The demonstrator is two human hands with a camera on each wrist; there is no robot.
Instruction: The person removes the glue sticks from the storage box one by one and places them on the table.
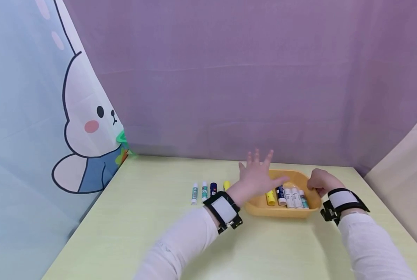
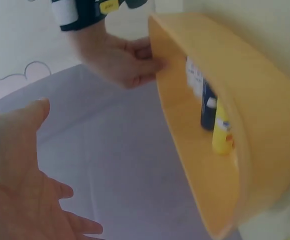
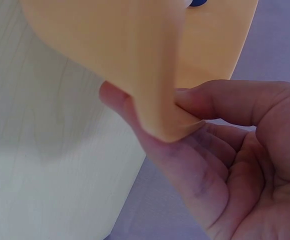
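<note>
An orange plastic tray [image 1: 278,213] stands at the right of the table. Its right end is pinched by my right hand [image 1: 324,182], thumb inside the rim and fingers under it in the right wrist view. Inside lie a yellow glue stick [image 1: 270,198], a navy one [image 1: 281,195] and several white ones [image 1: 296,198]. My left hand [image 1: 254,179], fingers spread and holding nothing, overlaps the tray's left end in the head view. Left of it, a row of glue sticks lies on the table: white-and-teal [image 1: 194,193], navy [image 1: 213,189] and yellow [image 1: 226,185], the last two partly hidden by the left wrist.
The pale wooden table [image 1: 124,233] reaches back to a purple curtain [image 1: 229,85]. A blue cloth with a cartoon rabbit [image 1: 86,124] hangs at the left, and a pale cloth [image 1: 404,182] at the right. Each wrist wears a black strap [image 1: 224,212] with a small camera.
</note>
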